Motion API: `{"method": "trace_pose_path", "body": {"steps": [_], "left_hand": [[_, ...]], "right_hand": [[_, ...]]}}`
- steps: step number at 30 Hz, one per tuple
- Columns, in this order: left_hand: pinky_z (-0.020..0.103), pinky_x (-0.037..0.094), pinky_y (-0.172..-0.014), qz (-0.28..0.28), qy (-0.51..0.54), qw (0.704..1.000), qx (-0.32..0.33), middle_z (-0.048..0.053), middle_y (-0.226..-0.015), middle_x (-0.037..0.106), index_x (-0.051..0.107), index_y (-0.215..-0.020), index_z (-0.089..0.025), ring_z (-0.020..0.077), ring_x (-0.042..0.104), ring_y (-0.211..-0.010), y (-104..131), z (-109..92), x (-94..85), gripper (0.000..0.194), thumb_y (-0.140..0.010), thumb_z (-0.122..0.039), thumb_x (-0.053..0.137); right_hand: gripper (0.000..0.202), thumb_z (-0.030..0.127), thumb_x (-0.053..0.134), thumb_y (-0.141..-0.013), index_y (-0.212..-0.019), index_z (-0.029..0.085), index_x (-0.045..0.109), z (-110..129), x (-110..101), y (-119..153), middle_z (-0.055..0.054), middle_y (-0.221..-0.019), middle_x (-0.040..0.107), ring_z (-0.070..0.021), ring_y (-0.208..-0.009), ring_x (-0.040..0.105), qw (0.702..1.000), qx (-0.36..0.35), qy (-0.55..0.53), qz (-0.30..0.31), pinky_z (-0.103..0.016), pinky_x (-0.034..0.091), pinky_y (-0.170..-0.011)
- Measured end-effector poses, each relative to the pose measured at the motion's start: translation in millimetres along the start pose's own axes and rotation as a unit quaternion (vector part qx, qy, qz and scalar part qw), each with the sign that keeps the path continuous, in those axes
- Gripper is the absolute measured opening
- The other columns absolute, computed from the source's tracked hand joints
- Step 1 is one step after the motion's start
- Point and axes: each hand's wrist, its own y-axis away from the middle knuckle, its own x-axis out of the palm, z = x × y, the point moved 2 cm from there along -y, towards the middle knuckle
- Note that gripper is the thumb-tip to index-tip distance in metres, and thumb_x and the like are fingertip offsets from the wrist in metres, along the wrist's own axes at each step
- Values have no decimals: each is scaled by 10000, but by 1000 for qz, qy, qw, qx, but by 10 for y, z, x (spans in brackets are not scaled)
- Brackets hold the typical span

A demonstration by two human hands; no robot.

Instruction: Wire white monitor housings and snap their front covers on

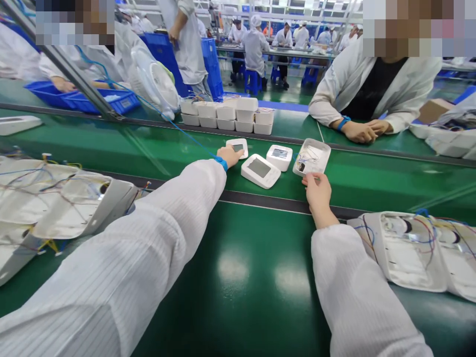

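My left hand (229,155), wearing a blue wrist strap (220,162), grips the near-left edge of a small white blood pressure monitor (238,147) with a grey screen. My right hand (318,191) pinches the near edge of an open white housing (313,157), tilted so its inside with thin wires shows. Between my hands lie a larger white blood pressure monitor (261,171) and a smaller boxy monitor (279,156), both screen up on the green conveyor belt (193,168).
White housings (226,115) stand stacked beyond the belt. Wired white shells lie at my left (67,198) and right (412,250). A co-worker's folded hands (366,130) rest opposite. A slanted metal post (74,64), blue trays (104,100) and a white fan (154,82) are at far left.
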Motion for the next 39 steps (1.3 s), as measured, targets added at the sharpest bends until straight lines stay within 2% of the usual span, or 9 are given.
{"method": "trace_pose_path", "body": {"steps": [5, 11, 16, 20, 23, 28, 31, 35, 39], "left_hand": [[558, 278, -1108, -111, -61, 992, -28, 279, -1287, 541, 538, -1193, -81, 453, 407, -1321, 42, -5, 156, 710, -648, -472, 772], [409, 461, -1001, -156, 18, 988, -7, 178, -1238, 572, 399, -1292, -108, 312, 571, -1185, 170, 181, -117, 710, -677, -313, 690], [420, 396, -1118, -284, 197, 922, 177, 191, -1445, 369, 242, -1383, -160, 283, 458, -1352, 775, 295, -419, 838, -645, -210, 637], [526, 379, -1126, -132, 348, 878, 302, 141, -1488, 347, 186, -1450, -298, 330, 472, -1350, 1578, 413, -481, 914, -702, -391, 704], [572, 259, -1193, -26, 426, 855, 294, 110, -1549, 311, 214, -1474, -358, 347, 387, -1422, 2241, 456, -521, 908, -739, -439, 740], [568, 272, -1196, 165, 555, 792, 195, 161, -1529, 394, 372, -1464, -232, 385, 395, -1410, 3113, 316, -528, 830, -781, -607, 658], [582, 330, -1154, 266, 628, 724, 106, 180, -1429, 522, 403, -1451, -208, 396, 457, -1357, 3281, 175, -493, 909, -745, -746, 595], [588, 406, -1075, 282, 664, 692, 32, 184, -1273, 637, 522, -1346, -171, 396, 571, -1224, 3174, 89, -487, 851, -723, -744, 610], [567, 409, -1066, 282, 680, 677, 2, 169, -1244, 660, 534, -1334, -172, 380, 596, -1190, 3073, 109, -472, 739, -735, -580, 677]], "right_hand": [[310, 520, 542, -853, -856, 211, 562, 230, -9, 145, 12, -688, 680, -164, -623, 668, 996, -17, -90, -17, -293, 507, -661], [359, 456, 536, -868, -607, 213, 496, 460, 50, 473, 58, -498, 436, -109, -495, 423, 985, -127, -56, 98, -249, 353, -524], [412, 376, 518, -855, -513, 211, 358, 572, 63, 798, 58, -478, 334, -88, -479, 322, 950, -223, -18, 218, -246, 255, -484], [421, 317, 516, -870, -506, 207, 337, 620, -40, 1067, 65, -463, 314, -73, -445, 296, 910, -290, 9, 296, -245, 233, -471], [429, 301, 518, -903, -519, 205, 352, 618, -199, 1254, 71, -469, 307, -70, -439, 297, 897, -308, 12, 316, -241, 240, -466], [357, 277, 493, -951, -608, 195, 546, 680, -486, 1412, 36, -517, 470, -91, -473, 427, 897, -336, 16, 288, -249, 324, -489], [340, 365, 411, -990, -914, 199, 697, 827, -600, 1461, -33, -695, 616, -145, -610, 570, 866, -401, -58, 293, -284, 449, -555], [306, 337, 526, -942, -1170, 196, 673, 1101, -638, 1577, -77, -821, 669, -190, -714, 635, 798, -515, -81, 302, -331, 524, -606], [250, 140, 607, -877, -1093, 237, 686, 1386, -495, 1591, -53, -882, 722, -184, -796, 677, 816, -470, -46, 334, -324, 559, -693]]}}
